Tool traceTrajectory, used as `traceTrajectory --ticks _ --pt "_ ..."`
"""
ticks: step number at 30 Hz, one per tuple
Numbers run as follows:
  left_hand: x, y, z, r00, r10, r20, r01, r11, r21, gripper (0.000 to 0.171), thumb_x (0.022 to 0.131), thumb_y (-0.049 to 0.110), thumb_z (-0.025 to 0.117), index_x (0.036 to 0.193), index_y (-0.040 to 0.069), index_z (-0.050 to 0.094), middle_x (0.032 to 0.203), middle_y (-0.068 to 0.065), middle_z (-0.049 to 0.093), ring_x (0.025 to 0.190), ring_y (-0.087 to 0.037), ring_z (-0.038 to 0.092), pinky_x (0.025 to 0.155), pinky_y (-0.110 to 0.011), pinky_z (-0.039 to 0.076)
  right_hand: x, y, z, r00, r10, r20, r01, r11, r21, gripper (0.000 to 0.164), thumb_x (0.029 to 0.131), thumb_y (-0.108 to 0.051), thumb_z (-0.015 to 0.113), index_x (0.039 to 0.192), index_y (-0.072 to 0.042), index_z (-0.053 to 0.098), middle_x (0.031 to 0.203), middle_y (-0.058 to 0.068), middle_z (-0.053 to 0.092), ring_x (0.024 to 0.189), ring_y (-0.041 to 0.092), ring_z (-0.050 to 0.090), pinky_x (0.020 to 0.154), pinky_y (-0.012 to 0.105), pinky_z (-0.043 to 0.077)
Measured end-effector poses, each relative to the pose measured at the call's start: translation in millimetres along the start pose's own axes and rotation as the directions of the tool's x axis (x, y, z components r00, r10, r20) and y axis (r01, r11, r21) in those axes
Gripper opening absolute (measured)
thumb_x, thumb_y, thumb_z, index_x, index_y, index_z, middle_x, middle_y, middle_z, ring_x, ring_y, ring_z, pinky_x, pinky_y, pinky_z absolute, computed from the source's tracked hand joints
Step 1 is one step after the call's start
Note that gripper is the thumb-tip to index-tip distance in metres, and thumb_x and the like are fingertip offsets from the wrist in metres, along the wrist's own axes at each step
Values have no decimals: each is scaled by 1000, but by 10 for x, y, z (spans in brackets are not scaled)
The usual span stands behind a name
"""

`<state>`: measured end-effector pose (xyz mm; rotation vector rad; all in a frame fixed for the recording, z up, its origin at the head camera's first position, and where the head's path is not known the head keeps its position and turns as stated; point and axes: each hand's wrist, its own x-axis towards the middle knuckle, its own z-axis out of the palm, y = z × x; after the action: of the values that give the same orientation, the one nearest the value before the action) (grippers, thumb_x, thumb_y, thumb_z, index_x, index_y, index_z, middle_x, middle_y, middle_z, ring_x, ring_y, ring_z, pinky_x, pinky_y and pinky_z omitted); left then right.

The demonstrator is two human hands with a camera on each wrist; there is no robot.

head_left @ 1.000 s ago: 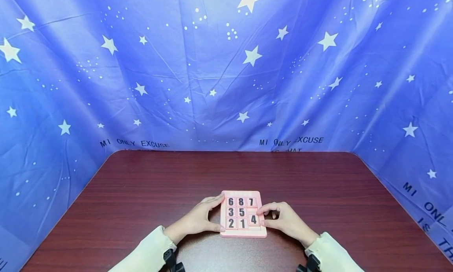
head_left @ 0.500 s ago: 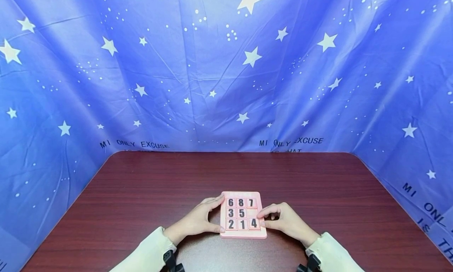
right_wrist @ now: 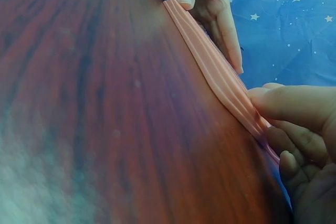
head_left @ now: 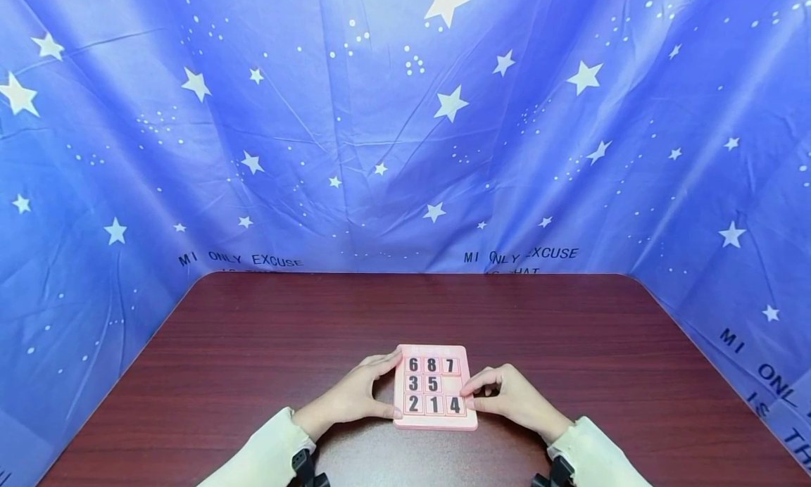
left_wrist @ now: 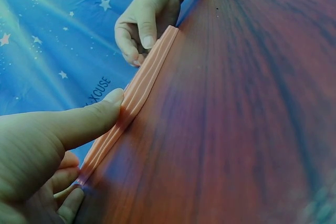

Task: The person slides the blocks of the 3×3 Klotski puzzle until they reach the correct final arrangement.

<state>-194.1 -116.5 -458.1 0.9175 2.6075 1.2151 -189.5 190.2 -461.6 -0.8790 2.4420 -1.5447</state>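
Note:
A pink number sliding puzzle [head_left: 437, 423] lies on the table, its rows reading 6 8 7, then 3 5 and a gap at the right, then 2 1 4. My left hand [head_left: 355, 394] grips its left side, thumb near the front corner and fingers along the far part. At the right side, the thumb and curled index finger of my right hand [head_left: 513, 398] pinch the rim beside the number 4 tile [head_left: 455, 405]. Both wrist views show the puzzle's ridged edge [left_wrist: 140, 90] low over the wood; its number face is hidden there.
The dark red wooden table [head_left: 285, 318] stretches beyond the puzzle and to both sides. A blue curtain with white stars [head_left: 380, 121] hangs behind it and along its sides. Black straps with devices [head_left: 305, 466] sit at the sleeve cuffs.
The 4 tile has slid toward the person into the bottom right corner, leaving the gap above it. My right fingers have shifted slightly the same way; the left hand keeps its hold.

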Motion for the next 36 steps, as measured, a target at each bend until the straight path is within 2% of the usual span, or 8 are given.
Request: traceTrajectory --ticks 8,14,21,27,36 --pt "-1 -37 18 1000 5 -3 -5 1000 3 96 67 33 84 143 -2 36 151 -10 32 132 -29 35 108 -48 28 7 29 15 999 1 -35 -2 999 -40 12 78 -17 76 89 -12 74 83 3 70 66 2 54 55 21 46" --pt "-8 -43 32 1000 6 -8 -6 1000 7 96 67 34 83 143 -1 36 151 -10 33 132 -28 35 108 -48 28 25 -1 36 989 106 -102 -106 994 4 16 77 -17 76 91 -9 74 77 3 68 61 3 53 53 20 45" --pt "-14 -35 28 1000 15 -11 -15 1000 9 95 67 33 83 142 -3 37 150 -12 34 131 -31 36 108 -49 28 91 -110 48 956 209 -205 -210 978 19 23 75 -14 76 96 -4 73 79 6 67 61 6 52 51 18 41" --pt "-7 -41 28 1000 8 -13 -8 1000 14 95 67 32 84 142 -2 37 150 -11 34 131 -29 36 108 -47 29 192 -115 40 949 201 -244 -204 979 14 26 75 -9 75 100 -1 71 88 11 69 68 5 53 54 18 42" --pt "-5 -19 10 1000 10 -10 -10 1000 11 95 67 32 84 142 -2 37 150 -11 33 131 -30 35 108 -48 28 286 -47 42 932 251 -261 -241 968 72 30 74 -6 74 103 1 70 97 13 69 80 9 55 64 18 46"
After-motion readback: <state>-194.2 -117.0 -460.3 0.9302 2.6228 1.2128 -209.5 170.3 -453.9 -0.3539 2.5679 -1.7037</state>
